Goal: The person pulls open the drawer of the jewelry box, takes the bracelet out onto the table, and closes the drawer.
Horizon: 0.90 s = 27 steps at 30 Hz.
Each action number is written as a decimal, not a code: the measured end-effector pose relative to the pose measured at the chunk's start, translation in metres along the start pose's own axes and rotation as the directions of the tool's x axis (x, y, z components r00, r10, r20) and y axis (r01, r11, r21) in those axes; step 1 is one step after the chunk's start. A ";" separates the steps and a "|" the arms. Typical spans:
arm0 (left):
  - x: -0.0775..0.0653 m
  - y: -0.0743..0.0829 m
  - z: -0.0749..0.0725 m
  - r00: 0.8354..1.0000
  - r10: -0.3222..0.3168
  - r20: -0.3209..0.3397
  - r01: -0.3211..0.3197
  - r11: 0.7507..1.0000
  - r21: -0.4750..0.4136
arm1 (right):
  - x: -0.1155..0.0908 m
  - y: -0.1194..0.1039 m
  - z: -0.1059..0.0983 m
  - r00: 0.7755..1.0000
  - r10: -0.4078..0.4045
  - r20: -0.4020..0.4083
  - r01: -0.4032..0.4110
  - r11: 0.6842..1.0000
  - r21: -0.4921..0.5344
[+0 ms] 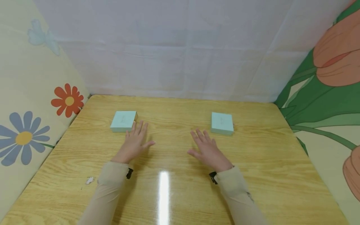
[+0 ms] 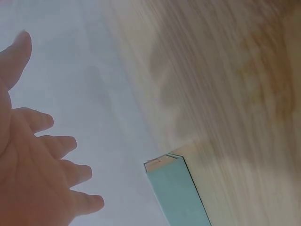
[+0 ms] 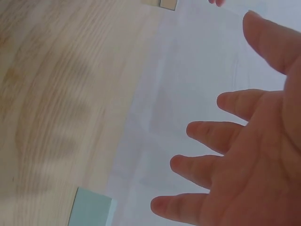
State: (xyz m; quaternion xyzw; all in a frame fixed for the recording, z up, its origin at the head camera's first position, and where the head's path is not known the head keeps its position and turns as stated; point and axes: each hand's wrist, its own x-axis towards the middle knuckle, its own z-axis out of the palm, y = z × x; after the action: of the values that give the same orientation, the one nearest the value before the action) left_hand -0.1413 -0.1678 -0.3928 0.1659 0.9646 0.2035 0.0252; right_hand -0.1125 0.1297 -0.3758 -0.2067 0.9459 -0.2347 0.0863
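Observation:
Two flat mint-green boxes lie on the wooden table, well apart from each other. The left box (image 1: 123,120) is nearest to my left hand (image 1: 133,144), whose fingertips overlap its front right corner in the head view. In the left wrist view that box (image 2: 178,190) shows an end with a tan inside, and the left hand (image 2: 40,165) is apart from it with fingers spread. My right hand (image 1: 208,152) hovers in front and to the left of the right box (image 1: 222,123), its fingers straight. The right wrist view shows this hand (image 3: 240,155) holding nothing and the box (image 3: 90,208) below.
The wooden table (image 1: 174,150) ends at a white cloth backdrop (image 1: 180,62). Flower-printed panels (image 1: 25,93) stand along the left and right sides. A small white worn patch (image 1: 90,180) marks the table's left front. A bright light reflection (image 1: 163,197) runs down the front middle.

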 end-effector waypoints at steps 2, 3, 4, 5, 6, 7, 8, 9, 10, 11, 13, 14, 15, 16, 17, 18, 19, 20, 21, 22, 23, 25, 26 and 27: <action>0.002 -0.003 0.000 1.000 -0.004 0.004 0.004 1.000 0.003 | 0.001 0.000 0.002 1.000 -0.004 0.004 0.004 1.000 -0.002; 0.003 -0.005 0.000 1.000 -0.006 0.004 0.006 1.000 0.004 | 0.001 0.000 0.003 1.000 -0.005 0.004 0.005 1.000 -0.004; 0.004 -0.006 -0.001 1.000 -0.009 0.005 0.009 1.000 0.008 | 0.002 0.000 0.004 1.000 -0.006 0.005 0.006 1.000 -0.005; 0.005 -0.008 -0.001 1.000 -0.011 0.002 0.011 1.000 0.016 | 0.002 0.000 0.004 1.000 -0.006 0.007 0.006 1.000 -0.006; 0.005 -0.010 -0.001 1.000 -0.014 0.000 0.014 1.000 0.021 | 0.003 0.000 0.005 1.000 -0.007 0.008 0.007 1.000 -0.005; 0.006 -0.012 -0.001 1.000 -0.018 0.000 0.018 0.999 0.026 | 0.003 0.000 0.005 1.000 -0.006 0.011 0.006 1.000 -0.004; 0.007 -0.015 -0.001 1.000 -0.022 -0.001 0.022 0.999 0.026 | 0.004 0.000 0.006 1.000 -0.007 0.013 0.007 1.000 -0.004; 0.007 -0.016 -0.002 1.000 -0.025 0.001 0.025 0.999 0.024 | 0.004 0.000 0.006 1.000 -0.006 0.015 0.006 1.000 -0.002; 0.007 -0.019 -0.002 1.000 -0.029 0.002 0.029 0.999 0.023 | 0.004 0.000 0.006 1.000 -0.007 0.015 0.007 1.000 -0.004; 0.008 -0.021 -0.003 0.999 -0.035 0.002 0.035 0.999 0.021 | 0.005 0.000 0.006 1.000 -0.008 0.015 0.008 1.000 -0.002; 0.008 -0.025 -0.003 0.999 -0.045 0.004 0.045 0.999 0.014 | 0.005 -0.001 0.007 1.000 -0.009 0.015 0.009 1.000 -0.002; 0.008 -0.027 -0.004 0.999 -0.049 0.006 0.049 0.999 0.008 | 0.006 -0.001 0.007 1.000 -0.010 0.016 0.010 1.000 -0.001; 0.007 -0.029 -0.004 0.999 -0.054 0.007 0.054 0.999 0.003 | 0.006 -0.001 0.007 1.000 -0.011 0.018 0.011 1.000 0.002; 0.008 -0.031 -0.004 0.998 -0.059 0.009 0.059 0.998 0.001 | 0.007 -0.002 0.007 1.000 -0.013 0.019 0.013 1.000 0.005; 0.008 -0.032 -0.004 0.998 -0.064 0.011 0.064 0.998 -0.001 | 0.007 -0.003 0.007 1.000 -0.014 0.021 0.014 1.000 0.007; 0.008 -0.033 -0.005 0.998 -0.065 0.014 0.065 0.998 -0.001 | 0.007 -0.003 0.008 1.000 -0.015 0.024 0.015 1.000 0.009; 0.008 -0.034 -0.005 0.998 -0.067 0.017 0.067 0.998 0.002 | 0.008 -0.003 0.008 1.000 -0.016 0.027 0.015 1.000 0.012; 0.009 -0.035 -0.005 0.997 -0.070 0.019 0.069 0.998 0.005 | 0.008 -0.004 0.008 0.999 -0.016 0.030 0.016 1.000 0.013; 0.010 -0.036 -0.005 0.997 -0.070 0.019 0.069 0.997 0.015 | 0.009 -0.004 0.008 0.999 -0.017 0.032 0.017 1.000 0.016; 0.011 -0.038 -0.005 0.997 -0.070 0.021 0.070 0.997 0.025 | 0.009 -0.005 0.009 0.999 -0.019 0.033 0.018 1.000 0.018; 0.012 -0.039 -0.004 0.997 -0.068 0.020 0.067 0.997 0.038 | 0.010 -0.005 0.009 0.999 -0.020 0.034 0.019 1.000 0.021; 0.015 -0.042 -0.004 0.998 -0.066 0.017 0.065 0.996 0.053 | 0.011 -0.006 0.009 0.999 -0.024 0.037 0.023 0.999 0.023; 0.016 -0.043 -0.004 0.998 -0.066 0.015 0.065 0.996 0.058 | 0.011 -0.006 0.009 0.999 -0.027 0.037 0.026 0.999 0.023; 0.017 -0.045 -0.004 0.998 -0.066 0.012 0.065 0.996 0.064 | 0.012 -0.006 0.010 0.999 -0.029 0.037 0.028 0.999 0.024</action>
State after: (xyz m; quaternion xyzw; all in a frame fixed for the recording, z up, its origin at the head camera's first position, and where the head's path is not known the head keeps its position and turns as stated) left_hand -0.1715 -0.2025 -0.4066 0.1365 0.9753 0.1706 0.0334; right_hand -0.1183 0.1156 -0.3820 -0.2236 0.9382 -0.2431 0.1030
